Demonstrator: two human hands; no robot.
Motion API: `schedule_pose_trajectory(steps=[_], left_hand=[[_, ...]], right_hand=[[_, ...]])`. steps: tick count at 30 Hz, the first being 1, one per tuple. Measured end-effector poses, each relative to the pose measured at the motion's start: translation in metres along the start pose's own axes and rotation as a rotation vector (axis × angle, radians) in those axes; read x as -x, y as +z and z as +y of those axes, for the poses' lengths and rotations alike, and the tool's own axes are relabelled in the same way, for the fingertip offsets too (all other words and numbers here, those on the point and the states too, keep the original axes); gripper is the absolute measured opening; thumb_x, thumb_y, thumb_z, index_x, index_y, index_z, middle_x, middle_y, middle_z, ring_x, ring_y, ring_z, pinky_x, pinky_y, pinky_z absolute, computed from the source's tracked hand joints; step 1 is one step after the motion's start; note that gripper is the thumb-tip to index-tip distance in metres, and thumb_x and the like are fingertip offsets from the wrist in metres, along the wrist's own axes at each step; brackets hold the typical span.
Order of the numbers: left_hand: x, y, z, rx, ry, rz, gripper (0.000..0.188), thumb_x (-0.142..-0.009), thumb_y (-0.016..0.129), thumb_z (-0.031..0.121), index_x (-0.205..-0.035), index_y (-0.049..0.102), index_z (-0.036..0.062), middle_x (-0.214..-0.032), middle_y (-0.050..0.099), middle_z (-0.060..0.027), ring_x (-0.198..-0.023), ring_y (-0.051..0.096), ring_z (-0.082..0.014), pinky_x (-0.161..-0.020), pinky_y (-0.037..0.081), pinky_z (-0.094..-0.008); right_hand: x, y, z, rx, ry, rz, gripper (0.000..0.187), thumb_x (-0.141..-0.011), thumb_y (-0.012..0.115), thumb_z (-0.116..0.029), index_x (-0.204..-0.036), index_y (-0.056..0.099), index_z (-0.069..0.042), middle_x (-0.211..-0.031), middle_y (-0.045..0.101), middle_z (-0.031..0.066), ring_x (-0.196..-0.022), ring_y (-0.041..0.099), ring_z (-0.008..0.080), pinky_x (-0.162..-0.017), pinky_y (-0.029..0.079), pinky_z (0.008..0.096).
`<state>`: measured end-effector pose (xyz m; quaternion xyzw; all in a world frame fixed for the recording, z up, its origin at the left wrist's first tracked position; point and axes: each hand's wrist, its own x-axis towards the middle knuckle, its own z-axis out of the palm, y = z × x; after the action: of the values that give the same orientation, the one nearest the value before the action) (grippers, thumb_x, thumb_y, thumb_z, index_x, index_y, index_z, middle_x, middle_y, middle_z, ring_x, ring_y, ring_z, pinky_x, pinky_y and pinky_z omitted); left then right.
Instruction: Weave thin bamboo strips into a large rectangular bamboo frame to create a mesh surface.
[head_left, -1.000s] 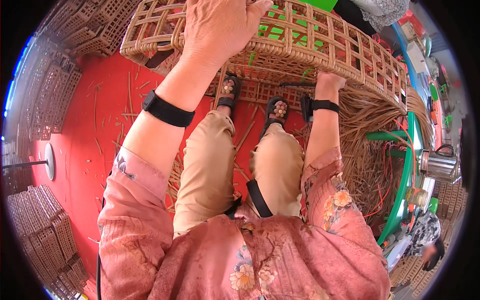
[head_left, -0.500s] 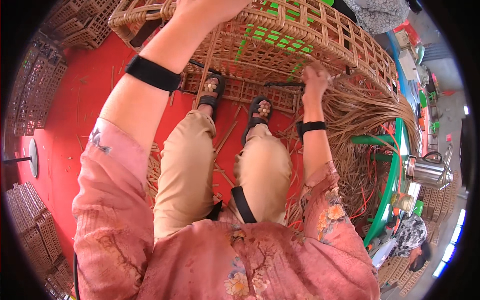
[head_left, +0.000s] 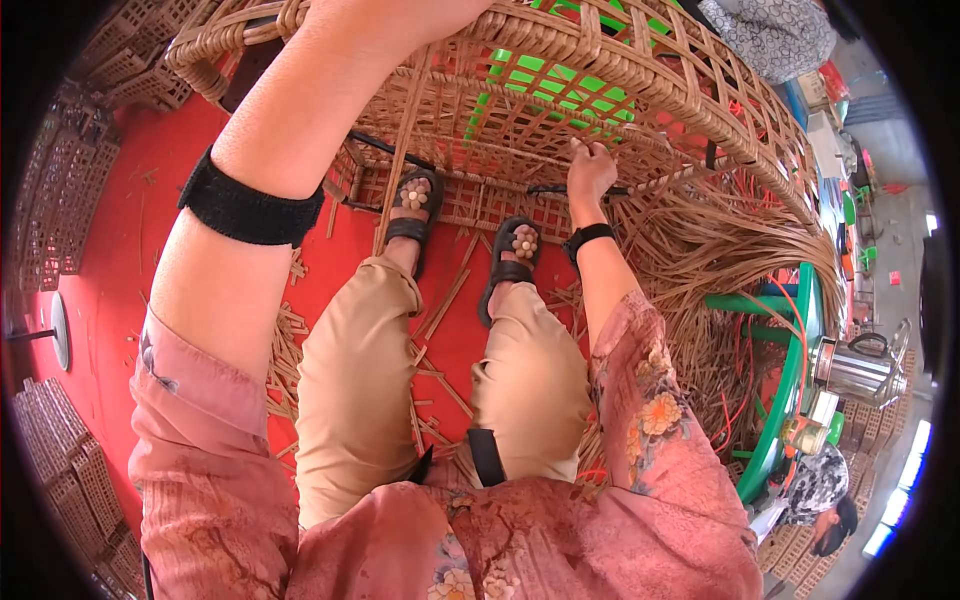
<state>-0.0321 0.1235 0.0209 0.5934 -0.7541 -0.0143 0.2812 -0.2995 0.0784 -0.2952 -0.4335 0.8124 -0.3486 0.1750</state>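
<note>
A large openwork basket (head_left: 640,62) of brown woven cane stands tilted in front of my legs. My left hand (head_left: 425,14) lies at its thick near rim, partly cut off by the upper picture edge, and its fingers are out of sight. Inside the basket, my right hand (head_left: 592,168) is closed with fingers bent near the lattice wall. Whatever it pinches is too small to make out. Just below that hand runs a dark-wrapped rod (head_left: 548,189). A long flat cane strip (head_left: 402,150) hangs from the rim down past my left foot.
Loose cane strips (head_left: 690,240) heap up right of the basket, beside a green stool (head_left: 800,350). A steel kettle (head_left: 850,368) stands further right. Green plastic (head_left: 560,85) shows through the weave. Stacked woven baskets (head_left: 75,180) line the left. Cane scraps litter the red floor (head_left: 180,200).
My right hand has moved left along the inside of the basket, away from the loose strips. The basket's left corner has shifted left in view, and my left forearm sits lower and further left.
</note>
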Motion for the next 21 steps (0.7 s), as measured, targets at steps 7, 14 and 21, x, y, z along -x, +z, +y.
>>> schedule_pose_trajectory(steps=[7,14,21], left_hand=[[0.004,0.003,-0.006,0.004,0.066,0.035,0.049,-0.095,0.051,0.038,-0.078,0.063,-0.0067,-0.078,0.063,-0.0235,-0.079,0.064,-0.0368,-0.075,0.048,-0.0465],[0.002,0.021,-0.013,-0.011,0.167,0.227,0.046,-0.096,0.05,0.038,-0.087,0.065,-0.0052,-0.081,0.064,-0.0241,-0.082,0.065,-0.0374,-0.079,0.049,-0.0472],[0.002,0.006,-0.004,-0.01,0.068,0.013,0.047,-0.098,0.047,0.037,-0.091,0.064,-0.0062,-0.09,0.064,-0.0257,-0.086,0.065,-0.0374,-0.081,0.05,-0.0481]], right_hand=[[0.003,-0.002,0.026,-0.2,-0.068,-0.043,0.023,-0.093,0.062,-0.022,-0.106,0.069,-0.004,-0.069,0.059,0.0063,-0.057,0.048,0.017,-0.058,0.038,0.0405],[-0.019,0.001,0.032,-0.307,-0.128,-0.375,0.017,-0.095,0.059,-0.022,-0.098,0.067,-0.008,-0.077,0.059,0.0034,-0.069,0.051,0.0131,-0.064,0.042,0.0371],[-0.006,0.0,0.028,-0.926,0.106,-0.194,0.016,-0.098,0.054,-0.011,-0.106,0.064,-0.002,-0.098,0.067,0.0051,-0.088,0.064,0.0147,-0.079,0.054,0.0287]])
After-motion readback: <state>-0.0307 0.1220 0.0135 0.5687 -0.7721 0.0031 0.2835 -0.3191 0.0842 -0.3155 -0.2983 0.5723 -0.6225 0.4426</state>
